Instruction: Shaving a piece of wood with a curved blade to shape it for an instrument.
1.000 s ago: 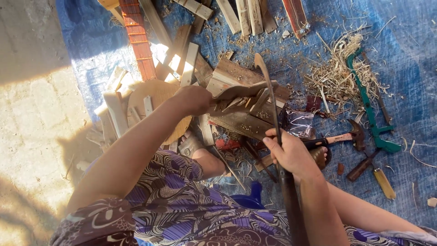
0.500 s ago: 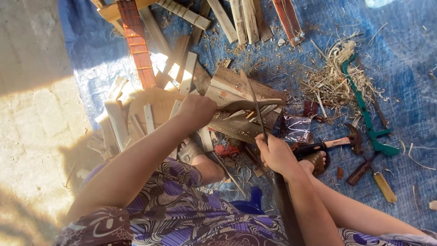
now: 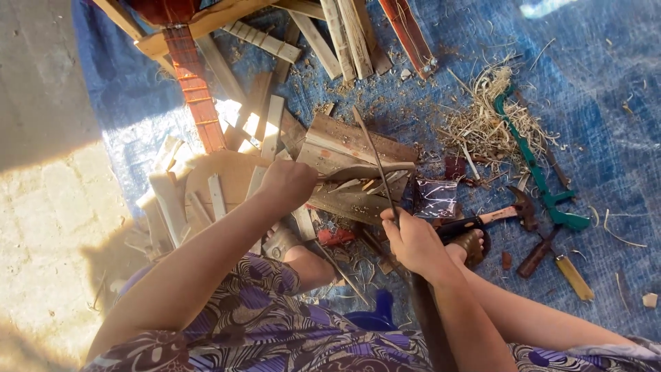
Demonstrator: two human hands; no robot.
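Observation:
My left hand (image 3: 286, 184) grips the near end of a thin curved wooden piece (image 3: 365, 172) and holds it over a stack of flat wooden boards (image 3: 344, 141). My right hand (image 3: 413, 241) is closed around the handle of a long thin blade (image 3: 375, 158), whose edge lies across the wooden piece and points away from me. I sit on a blue tarp (image 3: 606, 103), and my sandalled foot (image 3: 471, 244) rests just right of my right hand.
Wood shavings (image 3: 482, 120) lie right of the boards beside a green saw frame (image 3: 537, 165). A hammer (image 3: 509, 210) and a yellow-handled tool (image 3: 571, 275) lie at the right. A red fretted neck (image 3: 193, 89) and several wooden slats (image 3: 344, 31) lie at the top. Bare concrete (image 3: 41, 207) is at the left.
The blade has slid down along the wooden piece toward me, and my right hand has drawn back with it. My left hand kept its grip on the wood.

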